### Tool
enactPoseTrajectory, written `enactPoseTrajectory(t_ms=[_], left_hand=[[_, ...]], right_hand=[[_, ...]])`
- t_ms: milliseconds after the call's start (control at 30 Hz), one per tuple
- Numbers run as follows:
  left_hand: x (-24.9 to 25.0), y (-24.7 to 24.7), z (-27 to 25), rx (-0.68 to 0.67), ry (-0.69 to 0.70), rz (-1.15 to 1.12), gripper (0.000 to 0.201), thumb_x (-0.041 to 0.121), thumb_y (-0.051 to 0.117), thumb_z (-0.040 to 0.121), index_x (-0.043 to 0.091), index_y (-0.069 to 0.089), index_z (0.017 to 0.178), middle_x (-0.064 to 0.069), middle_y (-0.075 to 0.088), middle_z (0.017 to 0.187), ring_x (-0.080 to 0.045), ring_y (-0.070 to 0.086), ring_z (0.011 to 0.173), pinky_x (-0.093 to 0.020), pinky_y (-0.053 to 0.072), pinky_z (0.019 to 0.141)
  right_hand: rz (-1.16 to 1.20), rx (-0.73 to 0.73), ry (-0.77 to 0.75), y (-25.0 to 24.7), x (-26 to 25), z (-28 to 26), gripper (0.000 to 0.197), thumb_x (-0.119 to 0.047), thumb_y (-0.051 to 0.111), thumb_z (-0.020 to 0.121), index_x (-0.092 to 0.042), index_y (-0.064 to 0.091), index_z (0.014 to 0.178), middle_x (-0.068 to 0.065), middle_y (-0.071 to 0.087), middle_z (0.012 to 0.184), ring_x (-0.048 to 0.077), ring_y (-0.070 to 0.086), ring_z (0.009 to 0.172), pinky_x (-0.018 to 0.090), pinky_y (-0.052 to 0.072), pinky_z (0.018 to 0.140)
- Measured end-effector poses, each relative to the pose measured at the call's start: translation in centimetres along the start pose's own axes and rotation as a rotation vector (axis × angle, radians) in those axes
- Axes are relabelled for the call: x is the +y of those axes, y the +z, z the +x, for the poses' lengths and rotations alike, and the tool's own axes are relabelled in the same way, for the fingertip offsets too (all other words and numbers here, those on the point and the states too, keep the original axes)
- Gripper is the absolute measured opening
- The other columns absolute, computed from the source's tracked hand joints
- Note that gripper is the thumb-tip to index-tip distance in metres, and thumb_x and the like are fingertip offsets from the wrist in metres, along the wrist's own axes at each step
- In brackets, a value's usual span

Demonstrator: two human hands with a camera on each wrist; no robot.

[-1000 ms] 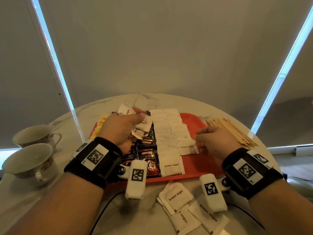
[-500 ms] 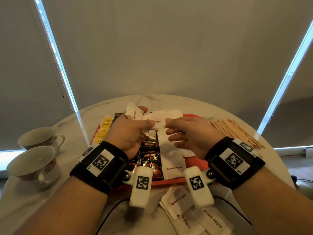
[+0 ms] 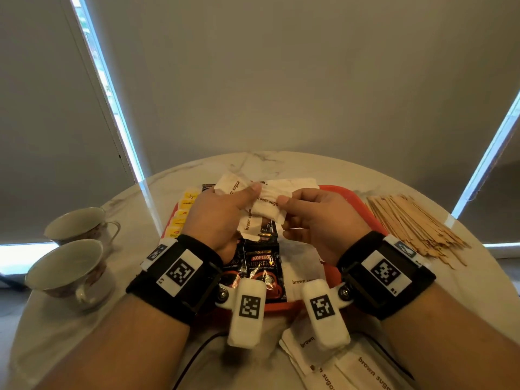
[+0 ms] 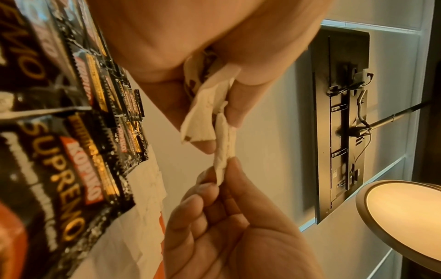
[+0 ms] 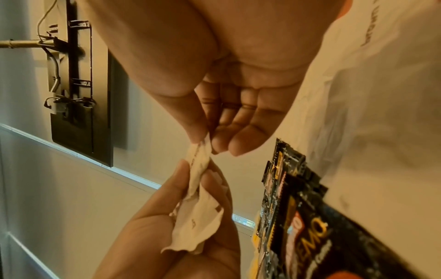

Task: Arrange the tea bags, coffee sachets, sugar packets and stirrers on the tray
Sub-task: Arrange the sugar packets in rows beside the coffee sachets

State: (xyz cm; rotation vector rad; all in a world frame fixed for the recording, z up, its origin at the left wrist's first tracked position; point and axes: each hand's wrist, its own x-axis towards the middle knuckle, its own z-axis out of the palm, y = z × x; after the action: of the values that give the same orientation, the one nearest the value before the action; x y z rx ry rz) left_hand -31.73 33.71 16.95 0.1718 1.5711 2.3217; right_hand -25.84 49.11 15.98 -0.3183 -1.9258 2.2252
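Observation:
Above the red tray (image 3: 351, 197), my left hand (image 3: 222, 212) grips a small bunch of white brown sugar packets (image 3: 232, 184). My right hand (image 3: 315, 212) pinches one sugar packet (image 3: 267, 211) of that bunch between thumb and forefinger; both hands touch it. The same packet (image 4: 223, 149) shows edge-on in the left wrist view, and it (image 5: 199, 169) hangs between both hands in the right wrist view. On the tray lie black coffee sachets (image 3: 261, 266), yellow tea bags (image 3: 183, 212) and a row of white sugar packets (image 3: 302, 266). Wooden stirrers (image 3: 408, 226) lie heaped on the table to the tray's right.
Two teacups (image 3: 67, 266) stand at the left on the round marble table (image 3: 281, 164). Several loose brown sugar packets (image 3: 337, 370) lie on the table near the front edge. A black cable (image 3: 197, 353) runs under my wrists.
My right hand left the sugar row on the tray, moved left and up to my left hand, and pinched a packet of the held bunch. Both hands rose slightly.

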Motion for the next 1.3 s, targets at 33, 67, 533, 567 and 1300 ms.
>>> enactPoseTrajectory(t_ms=[33,67,533,567,1300], left_hand=[[-0.1,0.0,0.1,0.004,-0.005,0.002,0.017,0.013,0.072,0.095,0.001,0.068,0.106,-0.023,0.078,0.099,-0.038,0.078,0.086,-0.050,0.065,0.075],[-0.1,-0.1,0.2,0.007,-0.011,0.002,0.020,0.016,0.072,0.096,0.001,0.069,0.108,-0.022,0.079,0.098,-0.037,0.079,0.084,-0.047,0.065,0.070],[-0.8,-0.4,0.8,-0.026,-0.046,0.097,0.019,-0.012,0.067,0.090,0.005,0.068,0.100,-0.014,0.076,0.082,-0.022,0.073,0.064,-0.030,0.060,0.053],[-0.7,-0.5,0.9,-0.024,-0.054,0.090,0.017,-0.010,0.066,0.092,0.006,0.068,0.098,-0.012,0.075,0.076,-0.021,0.072,0.061,-0.029,0.058,0.052],[0.9,-0.7,0.5,0.100,-0.219,-0.071,0.033,-0.019,0.042,0.085,0.005,0.058,0.100,-0.015,0.063,0.103,-0.029,0.069,0.090,-0.037,0.053,0.068]], right_hand=[[0.002,0.009,0.003,0.0,0.0,0.0,0.014,-0.014,0.069,0.095,0.000,0.068,0.093,0.005,0.066,0.069,0.015,0.061,0.059,0.027,0.057,0.058],[0.001,0.023,0.004,-0.1,0.0,0.0,0.015,-0.015,0.068,0.096,0.000,0.069,0.094,0.005,0.068,0.069,0.015,0.062,0.060,0.028,0.057,0.059],[-0.103,0.228,0.051,-3.1,-0.8,-0.4,0.004,-0.005,0.069,0.094,-0.007,0.072,0.094,0.005,0.069,0.074,0.014,0.063,0.063,0.029,0.055,0.061],[-0.118,0.251,0.068,-3.6,-1.0,-0.7,0.004,-0.004,0.069,0.093,-0.007,0.071,0.094,0.004,0.068,0.072,0.013,0.061,0.061,0.029,0.054,0.059],[-0.451,0.363,0.332,-8.0,0.8,-3.3,0.012,-0.001,0.072,0.087,-0.006,0.073,0.098,0.016,0.069,0.081,0.028,0.058,0.071,0.037,0.046,0.071]])
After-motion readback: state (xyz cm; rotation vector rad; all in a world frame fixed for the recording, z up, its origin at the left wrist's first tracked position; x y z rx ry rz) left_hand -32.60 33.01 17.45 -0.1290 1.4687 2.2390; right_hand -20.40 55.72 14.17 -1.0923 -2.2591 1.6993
